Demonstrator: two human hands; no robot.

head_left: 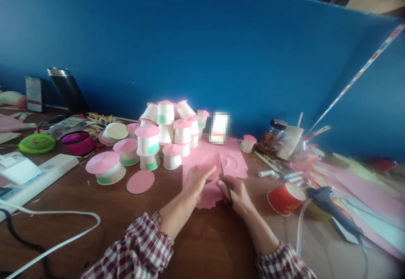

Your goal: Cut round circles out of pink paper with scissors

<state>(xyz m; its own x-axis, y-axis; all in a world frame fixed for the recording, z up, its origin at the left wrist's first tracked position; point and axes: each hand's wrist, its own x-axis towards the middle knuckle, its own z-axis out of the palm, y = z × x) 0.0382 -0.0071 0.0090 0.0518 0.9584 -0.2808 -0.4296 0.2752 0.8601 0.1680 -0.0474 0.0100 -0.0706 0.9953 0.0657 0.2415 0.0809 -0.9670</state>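
My right hand (238,192) is closed round the handles of a pair of scissors (221,165), whose blades point up and away from me. Close by on the left, my left hand (195,184) has its thumb stretched over pink paper (209,194) and grips it, its other fingers mostly hidden. More pink sheets (202,154) lie beneath and behind both hands. A round pink paper disc (141,181) lies flat on the table to the left of my left hand. Behind it stand several white paper cups with pink tops (147,140), some stacked.
A red paper cup (286,199) and a glue gun (335,209) with its cord are at the right. A jar (272,135) stands near the blue wall (196,38). Leftward are a white power strip (53,171), cables and a dark bottle (68,89). A lit phone (219,127) stands behind the sheets.
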